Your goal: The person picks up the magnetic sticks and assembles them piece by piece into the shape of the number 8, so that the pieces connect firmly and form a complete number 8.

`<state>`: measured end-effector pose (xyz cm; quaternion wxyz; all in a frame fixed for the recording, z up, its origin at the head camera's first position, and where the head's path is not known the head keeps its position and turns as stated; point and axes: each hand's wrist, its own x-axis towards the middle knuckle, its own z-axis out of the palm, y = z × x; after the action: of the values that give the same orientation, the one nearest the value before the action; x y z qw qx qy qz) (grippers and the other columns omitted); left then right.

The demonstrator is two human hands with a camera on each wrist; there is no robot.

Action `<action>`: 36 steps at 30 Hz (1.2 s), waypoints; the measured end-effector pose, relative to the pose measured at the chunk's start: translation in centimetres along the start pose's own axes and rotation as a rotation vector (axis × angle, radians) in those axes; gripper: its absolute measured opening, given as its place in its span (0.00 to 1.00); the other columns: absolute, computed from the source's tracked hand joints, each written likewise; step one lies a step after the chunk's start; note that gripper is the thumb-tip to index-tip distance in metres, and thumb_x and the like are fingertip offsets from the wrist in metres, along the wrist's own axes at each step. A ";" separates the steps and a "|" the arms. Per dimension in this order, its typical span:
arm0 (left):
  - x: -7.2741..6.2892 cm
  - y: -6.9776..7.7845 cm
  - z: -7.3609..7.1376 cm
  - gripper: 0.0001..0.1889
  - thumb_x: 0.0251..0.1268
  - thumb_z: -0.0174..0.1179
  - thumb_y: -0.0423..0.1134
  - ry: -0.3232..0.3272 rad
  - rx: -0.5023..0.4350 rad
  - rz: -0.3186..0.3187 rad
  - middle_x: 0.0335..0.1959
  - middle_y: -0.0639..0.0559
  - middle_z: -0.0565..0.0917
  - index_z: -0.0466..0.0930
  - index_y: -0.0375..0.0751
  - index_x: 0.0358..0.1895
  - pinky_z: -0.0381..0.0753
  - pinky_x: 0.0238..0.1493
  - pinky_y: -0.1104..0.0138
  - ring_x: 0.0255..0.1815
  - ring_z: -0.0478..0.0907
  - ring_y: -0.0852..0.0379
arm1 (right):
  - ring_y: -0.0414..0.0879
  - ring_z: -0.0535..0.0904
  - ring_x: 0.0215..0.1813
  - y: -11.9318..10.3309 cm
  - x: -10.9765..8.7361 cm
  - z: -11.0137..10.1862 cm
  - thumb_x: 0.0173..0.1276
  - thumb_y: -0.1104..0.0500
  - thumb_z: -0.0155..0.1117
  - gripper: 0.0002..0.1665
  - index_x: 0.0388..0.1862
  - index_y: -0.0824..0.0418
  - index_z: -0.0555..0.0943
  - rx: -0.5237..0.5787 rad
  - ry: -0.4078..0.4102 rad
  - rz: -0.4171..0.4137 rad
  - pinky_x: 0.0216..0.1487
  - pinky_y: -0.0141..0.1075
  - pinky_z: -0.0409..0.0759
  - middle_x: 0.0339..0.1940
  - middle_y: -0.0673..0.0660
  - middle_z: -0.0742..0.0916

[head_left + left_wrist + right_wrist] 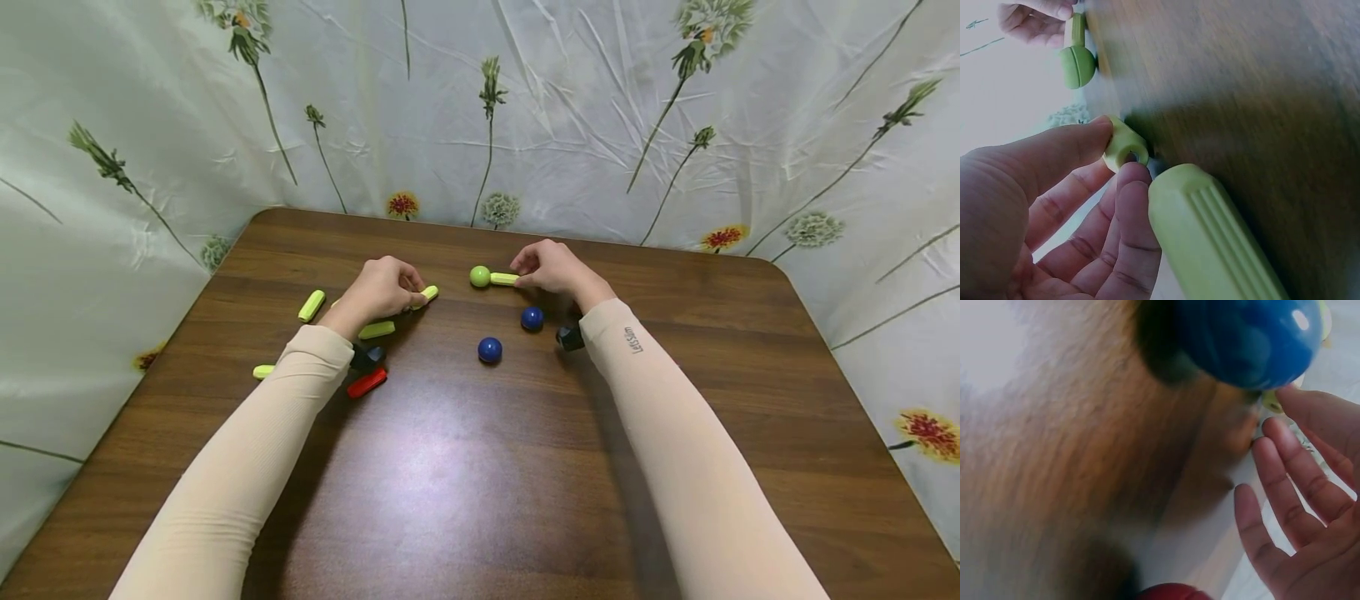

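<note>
My left hand pinches a yellow-green magnetic rod between thumb and fingertips; the left wrist view shows a round metal insert in the end of this rod. Farther right, my right hand pinches the end of another yellow-green rod. That rod's other end touches a green ball. In the left wrist view, a seam runs round the green ball. Two blue balls lie nearer me. One blue ball partly hides the right rod in the right wrist view.
More yellow-green rods lie around my left forearm, beside a red rod. A red rounded thing shows at the right wrist view's lower edge. Flowered cloth hangs behind the brown table.
</note>
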<state>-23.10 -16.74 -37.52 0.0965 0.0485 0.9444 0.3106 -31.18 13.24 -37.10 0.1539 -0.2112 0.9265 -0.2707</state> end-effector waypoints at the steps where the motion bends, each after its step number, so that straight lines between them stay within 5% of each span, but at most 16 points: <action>1: 0.0 0.0 0.0 0.08 0.69 0.72 0.40 0.001 -0.001 0.000 0.28 0.50 0.90 0.90 0.39 0.44 0.78 0.35 0.67 0.27 0.83 0.60 | 0.54 0.85 0.54 0.1 0.0 0.0 0.74 0.60 0.74 0.14 0.55 0.63 0.88 0.006 0.002 0.000 0.60 0.45 0.80 0.51 0.61 0.91; 10: -0.1 0.2 0.1 0.07 0.68 0.73 0.39 0.013 -0.023 -0.001 0.24 0.53 0.89 0.90 0.39 0.41 0.78 0.33 0.69 0.22 0.82 0.64 | 0.50 0.83 0.47 0.4 0.1 0.3 0.74 0.60 0.73 0.11 0.51 0.63 0.89 0.030 0.013 0.007 0.46 0.33 0.77 0.46 0.59 0.91; 23: 0.1 1.1 0.8 0.08 0.69 0.73 0.42 0.009 0.007 -0.019 0.18 0.56 0.86 0.90 0.40 0.38 0.80 0.38 0.67 0.20 0.83 0.65 | 0.47 0.83 0.44 0.6 0.2 0.4 0.75 0.60 0.73 0.10 0.51 0.63 0.89 0.039 0.023 0.015 0.43 0.32 0.76 0.46 0.59 0.92; 36: -0.1 2.3 1.6 0.10 0.67 0.75 0.43 0.018 -0.010 -0.032 0.17 0.56 0.87 0.89 0.41 0.33 0.77 0.29 0.72 0.18 0.83 0.66 | 0.46 0.82 0.43 0.4 0.3 0.4 0.74 0.61 0.73 0.11 0.51 0.64 0.90 0.047 0.032 0.013 0.42 0.31 0.76 0.45 0.59 0.92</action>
<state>-22.62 -13.95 -37.41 0.0930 0.0302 0.9443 0.3143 -31.38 13.28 -37.68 0.1457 -0.1972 0.9236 -0.2947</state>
